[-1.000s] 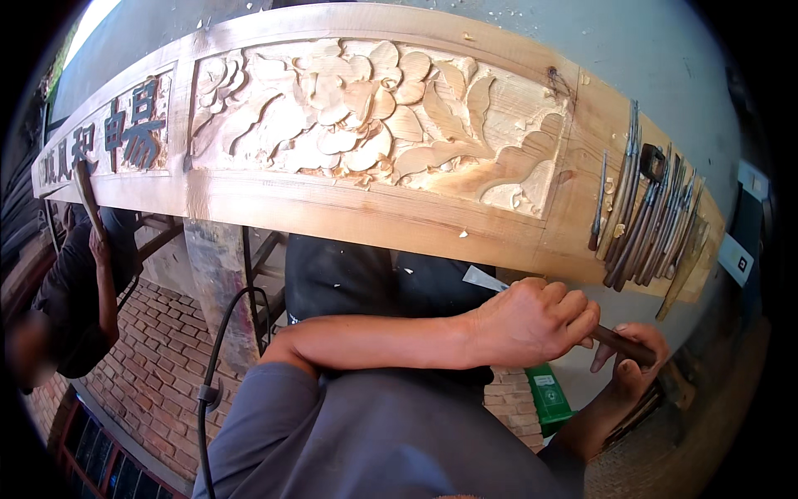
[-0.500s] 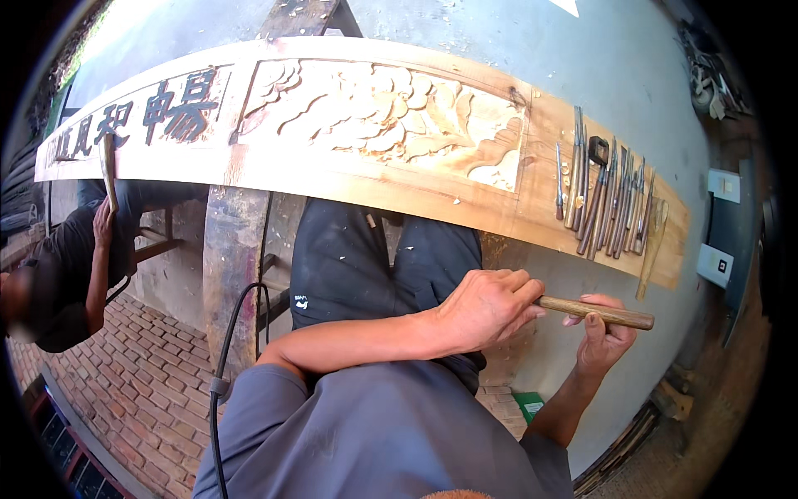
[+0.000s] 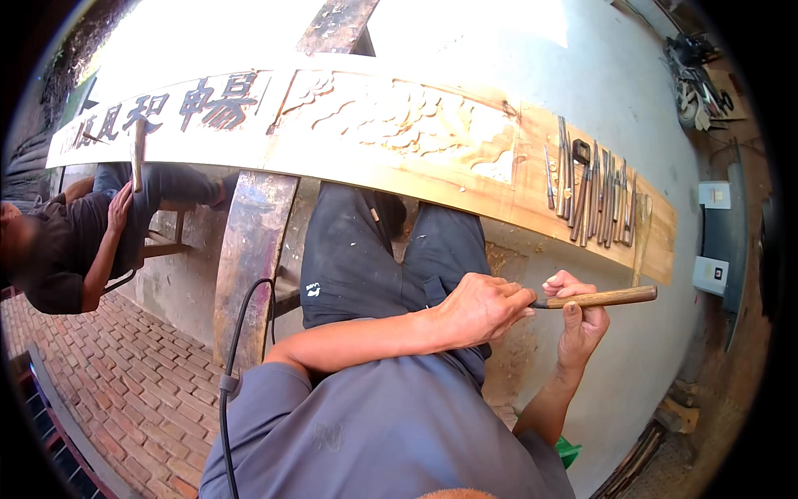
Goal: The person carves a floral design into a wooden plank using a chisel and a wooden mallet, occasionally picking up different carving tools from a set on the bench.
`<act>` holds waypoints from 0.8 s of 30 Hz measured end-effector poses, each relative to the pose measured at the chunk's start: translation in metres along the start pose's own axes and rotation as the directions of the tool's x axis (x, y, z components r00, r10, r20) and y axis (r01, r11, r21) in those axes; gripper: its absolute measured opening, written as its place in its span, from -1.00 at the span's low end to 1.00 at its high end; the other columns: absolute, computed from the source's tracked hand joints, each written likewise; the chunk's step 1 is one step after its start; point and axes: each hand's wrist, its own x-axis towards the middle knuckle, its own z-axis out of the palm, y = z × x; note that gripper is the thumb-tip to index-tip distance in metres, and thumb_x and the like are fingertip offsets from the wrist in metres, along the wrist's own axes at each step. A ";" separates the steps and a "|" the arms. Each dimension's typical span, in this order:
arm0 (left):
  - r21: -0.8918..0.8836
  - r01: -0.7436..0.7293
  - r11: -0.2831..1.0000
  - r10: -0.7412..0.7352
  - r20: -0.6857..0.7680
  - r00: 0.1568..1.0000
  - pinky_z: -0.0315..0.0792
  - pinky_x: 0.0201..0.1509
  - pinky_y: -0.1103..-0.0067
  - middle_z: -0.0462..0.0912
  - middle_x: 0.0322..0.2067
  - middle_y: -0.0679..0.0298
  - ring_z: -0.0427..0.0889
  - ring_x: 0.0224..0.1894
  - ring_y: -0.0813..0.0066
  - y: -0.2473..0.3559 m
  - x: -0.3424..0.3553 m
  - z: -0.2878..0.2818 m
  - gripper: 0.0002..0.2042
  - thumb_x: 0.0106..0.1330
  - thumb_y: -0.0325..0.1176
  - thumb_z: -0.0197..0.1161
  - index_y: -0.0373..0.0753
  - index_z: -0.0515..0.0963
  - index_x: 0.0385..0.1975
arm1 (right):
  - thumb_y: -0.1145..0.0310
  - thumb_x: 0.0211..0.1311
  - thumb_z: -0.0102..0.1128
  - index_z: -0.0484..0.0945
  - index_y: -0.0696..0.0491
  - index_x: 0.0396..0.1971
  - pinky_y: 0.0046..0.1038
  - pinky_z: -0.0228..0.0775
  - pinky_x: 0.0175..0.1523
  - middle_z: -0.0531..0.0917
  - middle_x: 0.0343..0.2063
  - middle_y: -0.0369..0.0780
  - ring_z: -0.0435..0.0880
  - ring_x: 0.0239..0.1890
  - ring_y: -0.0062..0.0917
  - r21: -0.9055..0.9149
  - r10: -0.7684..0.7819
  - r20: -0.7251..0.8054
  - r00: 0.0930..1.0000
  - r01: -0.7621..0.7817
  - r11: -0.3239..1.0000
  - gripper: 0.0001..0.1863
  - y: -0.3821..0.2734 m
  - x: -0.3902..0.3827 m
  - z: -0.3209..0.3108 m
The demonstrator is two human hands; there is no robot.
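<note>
Fingers: left hand [image 3: 482, 309] pinched together at the metal end of the chisel [image 3: 594, 298]; right hand [image 3: 579, 320] clamped round its wooden handle.
Chisel: held level over the lap, below the near edge of the plank [image 3: 399, 158]. Likely light, stiff, sharp-tipped; the handle is the safe hold.
Near edge: plank's long edge runs just above the hands.
Right end: row of chisels [image 3: 592, 193] lies close.
Far left: another person's hand [image 3: 120, 208].

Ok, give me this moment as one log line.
left hand: fingers pinch chisel blade end | right hand: grips wooden handle | carved wooden board: untouched | chisel row: on board
</note>
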 end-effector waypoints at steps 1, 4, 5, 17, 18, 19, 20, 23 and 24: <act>0.009 0.003 1.000 -0.003 0.001 1.000 0.56 -0.34 0.27 0.66 -0.44 0.20 0.71 -0.39 0.14 0.002 -0.002 -0.002 -0.79 0.41 -0.27 0.42 -0.26 0.64 -0.15 | 0.11 0.51 0.41 0.60 0.26 -0.13 -0.27 0.63 0.09 0.73 -0.10 0.05 0.75 -0.13 -0.32 -0.001 -0.004 -0.004 1.000 0.004 1.000 -0.57 -0.002 -0.003 -0.001; 0.050 0.057 0.997 -0.054 -0.048 0.997 0.62 -0.16 0.29 0.73 -0.34 0.15 0.75 -0.25 0.10 -0.006 0.000 -0.010 -0.78 0.41 -0.26 0.42 -0.26 0.66 -0.13 | 0.10 0.61 0.25 0.52 0.18 -0.12 -0.24 0.67 -0.02 0.71 -0.17 0.09 0.76 -0.21 -0.27 -0.005 -0.154 -0.236 0.960 0.157 0.988 -0.62 -0.006 -0.010 -0.013; 0.092 0.091 0.992 -0.084 -0.079 0.993 0.64 -0.13 0.28 0.76 -0.31 0.14 0.76 -0.23 0.08 -0.012 0.000 -0.014 -0.76 0.39 -0.25 0.44 -0.27 0.67 -0.12 | 0.10 0.61 0.25 0.52 0.18 -0.12 -0.24 0.67 -0.02 0.71 -0.17 0.09 0.76 -0.21 -0.27 -0.008 -0.157 -0.242 0.957 0.160 0.987 -0.62 -0.007 -0.012 -0.020; 0.254 0.196 0.947 -0.217 0.057 0.974 0.55 0.32 0.28 0.78 -0.01 -0.03 0.71 0.20 0.07 -0.099 0.002 -0.040 -0.57 0.43 -0.13 0.44 -0.37 0.69 0.09 | 0.32 0.57 0.34 0.64 0.24 0.08 -0.67 0.26 -0.46 0.73 -0.38 -0.18 0.48 -0.59 -0.73 -0.151 -0.085 -0.250 0.964 0.047 0.987 -0.70 -0.004 0.015 -0.020; 0.078 0.340 0.937 -0.340 -0.008 0.940 0.59 0.21 0.35 0.81 -0.10 0.02 0.76 0.08 0.20 -0.097 0.000 -0.048 -0.62 0.48 -0.18 0.41 -0.38 0.71 0.06 | 0.32 0.55 0.37 0.67 0.23 0.04 -0.64 0.29 -0.46 0.72 -0.41 -0.23 0.50 -0.58 -0.73 -0.211 -0.031 -0.223 0.974 -0.017 0.977 -0.71 -0.002 0.025 -0.013; -0.105 0.464 0.880 -0.471 -0.059 0.880 0.64 0.09 0.43 0.84 -0.18 0.07 0.81 -0.04 0.33 -0.099 -0.006 -0.060 -0.67 0.53 -0.22 0.37 -0.40 0.73 0.03 | 0.31 0.53 0.40 0.69 0.22 -0.01 -0.61 0.32 -0.46 0.71 -0.43 -0.27 0.52 -0.56 -0.73 -0.267 0.026 -0.188 0.982 -0.076 0.961 -0.73 0.000 0.038 -0.002; -0.248 0.482 0.840 -0.515 -0.084 0.853 0.64 -0.02 0.53 0.86 -0.18 0.14 0.80 -0.14 0.49 -0.110 -0.005 -0.069 -0.69 0.63 -0.27 0.25 -0.40 0.71 0.11 | 0.31 0.48 0.45 0.72 0.18 -0.05 -0.56 0.35 -0.46 0.72 -0.46 -0.28 0.55 -0.57 -0.68 -0.353 0.023 -0.148 0.989 -0.075 0.933 -0.75 0.007 0.047 0.004; -0.653 0.489 0.579 -0.682 -0.059 0.729 0.63 0.21 0.47 0.84 -0.11 0.06 0.82 -0.03 0.38 -0.129 -0.005 -0.122 -0.42 0.74 0.05 0.00 -0.44 0.65 0.18 | 0.29 0.31 0.57 0.75 0.09 -0.17 -0.44 0.47 -0.43 0.76 -0.48 -0.23 0.68 -0.56 -0.46 -0.705 -0.080 0.154 0.985 0.167 0.690 -0.76 0.017 0.082 0.037; -0.624 0.498 0.602 -0.685 -0.083 0.724 0.64 0.23 0.41 0.83 -0.07 0.03 0.83 -0.01 0.31 -0.130 -0.003 -0.142 -0.31 0.72 0.19 -0.10 -0.42 0.64 0.21 | 0.27 0.26 0.59 0.74 0.05 -0.21 -0.41 0.48 -0.43 0.75 -0.48 -0.21 0.69 -0.55 -0.39 -0.676 -0.125 0.265 0.956 0.276 0.683 -0.76 0.024 0.093 0.054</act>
